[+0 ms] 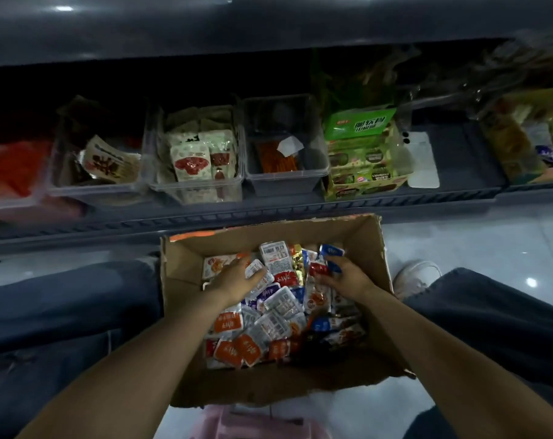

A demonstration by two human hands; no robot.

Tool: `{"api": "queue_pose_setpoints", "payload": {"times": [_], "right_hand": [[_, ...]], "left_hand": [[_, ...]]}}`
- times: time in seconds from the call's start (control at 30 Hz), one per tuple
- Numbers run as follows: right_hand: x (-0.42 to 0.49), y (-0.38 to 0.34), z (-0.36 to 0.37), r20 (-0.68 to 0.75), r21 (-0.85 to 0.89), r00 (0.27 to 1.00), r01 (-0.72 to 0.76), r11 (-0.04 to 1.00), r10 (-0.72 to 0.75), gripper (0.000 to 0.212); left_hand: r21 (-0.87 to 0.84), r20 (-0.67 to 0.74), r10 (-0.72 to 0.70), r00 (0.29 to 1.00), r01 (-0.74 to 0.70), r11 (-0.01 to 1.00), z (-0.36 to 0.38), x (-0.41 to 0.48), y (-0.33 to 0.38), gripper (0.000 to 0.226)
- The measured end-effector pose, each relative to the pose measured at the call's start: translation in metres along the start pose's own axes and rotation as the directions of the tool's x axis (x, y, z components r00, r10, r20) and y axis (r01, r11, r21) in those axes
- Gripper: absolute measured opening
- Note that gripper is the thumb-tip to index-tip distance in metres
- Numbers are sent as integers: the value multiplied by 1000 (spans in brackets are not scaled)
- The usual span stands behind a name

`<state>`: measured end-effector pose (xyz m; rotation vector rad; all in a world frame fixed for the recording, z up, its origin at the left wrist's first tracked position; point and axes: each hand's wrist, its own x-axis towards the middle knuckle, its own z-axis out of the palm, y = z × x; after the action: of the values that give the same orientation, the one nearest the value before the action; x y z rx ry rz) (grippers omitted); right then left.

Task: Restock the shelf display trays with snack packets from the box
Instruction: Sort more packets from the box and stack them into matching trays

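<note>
An open cardboard box (373, 248) sits on the floor between my knees, full of several small snack packets (278, 318) in orange, blue, red and silver. My left hand (237, 278) lies flat on the packets at the box's left, fingers spread and straight. My right hand (344, 275) is at the box's right, its fingers curled around a few blue and red packets (330, 256). Above the box, clear display trays (284, 182) stand in a row on the low shelf, each partly filled with packets.
A green and yellow carton (363, 160) of snacks stands right of the clear trays. A white phone (422, 160) lies on the shelf beside it. More bagged goods sit at the far right and left. My white shoe (416, 275) rests on the shiny tiled floor.
</note>
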<state>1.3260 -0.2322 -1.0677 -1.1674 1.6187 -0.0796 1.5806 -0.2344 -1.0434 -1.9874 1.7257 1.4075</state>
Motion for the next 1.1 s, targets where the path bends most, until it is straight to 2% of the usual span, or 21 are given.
{"api": "queue_pose_setpoints", "payload": {"times": [0.2,0.37,0.53,0.67,0.73,0.8,0.93,1.03,1.1], "right_hand": [[31,16,14,21,95,999,-52,994,50,47],[52,30,20,90,89,994,-70,994,62,56],[61,31,18,109,65,993,-54,996,47,60],[67,34,21,53,-21,999,-7,1000,8,45],[71,36,24,58,-66,998,-2,998,6,27],[70,33,22,50,-124,999,7,992,-1,17],[57,23,11,-11,115,1000,16,993,-15,4],[46,10,-3,-106,270,992,98,958,-71,16],[33,0,-14,-127,357,989,119,926,-78,6]], "left_hand": [[-111,27,-21,999,24,994,12,30,7,60],[-208,17,-99,995,101,973,19,53,10,66],[-395,-22,-179,984,155,905,29,72,16,65],[-486,-52,-216,975,164,858,33,77,20,58],[-474,-58,-188,980,139,869,32,76,21,49],[-430,-49,-155,987,119,895,28,72,22,39],[-389,-49,-136,990,107,915,19,62,25,31],[-439,-46,-116,992,84,895,10,51,23,31],[-526,-39,-139,990,98,845,7,40,21,30]]}}
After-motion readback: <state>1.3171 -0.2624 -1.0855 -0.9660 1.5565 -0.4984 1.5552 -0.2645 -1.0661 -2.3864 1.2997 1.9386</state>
